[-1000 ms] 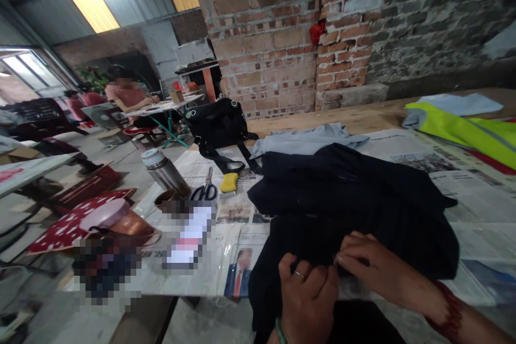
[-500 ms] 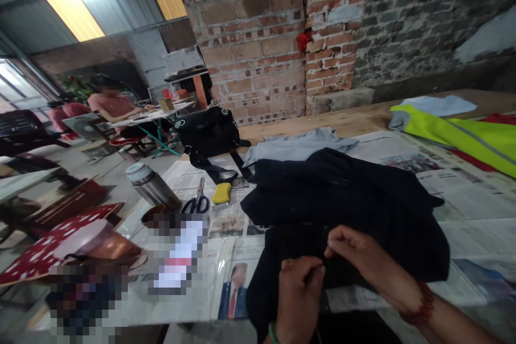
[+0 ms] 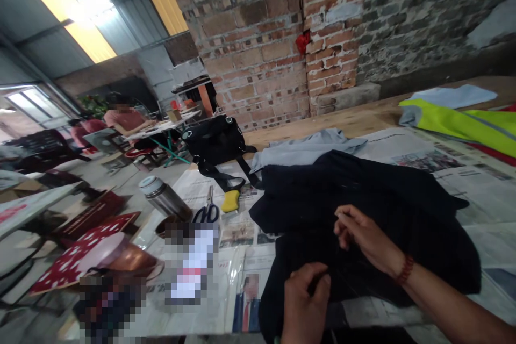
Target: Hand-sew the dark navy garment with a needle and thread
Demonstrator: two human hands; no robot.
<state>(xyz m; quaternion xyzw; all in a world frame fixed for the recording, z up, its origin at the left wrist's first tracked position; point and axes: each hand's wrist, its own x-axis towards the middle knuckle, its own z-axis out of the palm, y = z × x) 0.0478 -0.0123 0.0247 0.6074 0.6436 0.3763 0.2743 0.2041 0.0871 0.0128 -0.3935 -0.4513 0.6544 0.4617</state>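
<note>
A dark navy garment (image 3: 298,183) lies bunched across the newspaper-covered table in front of me. My left hand (image 3: 306,298) is at its near edge, thumb and forefinger curled together on the dark cloth. Above the cloth, farther right, is my right hand (image 3: 363,234), its thumb and forefinger pinched together. Whatever is in that pinch is too small to make out. A red bead bracelet (image 3: 405,269) circles the right wrist.
Left of the garment are a yellow object (image 3: 230,201), scissors (image 3: 207,212), a steel flask (image 3: 167,199) and a pink-lidded container (image 3: 124,255). Behind lie a black bag (image 3: 215,140) and grey cloth (image 3: 306,149). A yellow safety vest (image 3: 459,121) lies right; a person (image 3: 124,115) sits beyond.
My right hand has moved up and away from my left, widening the gap between them. The left hand stays at the garment's near edge. The camera view has shifted slightly.
</note>
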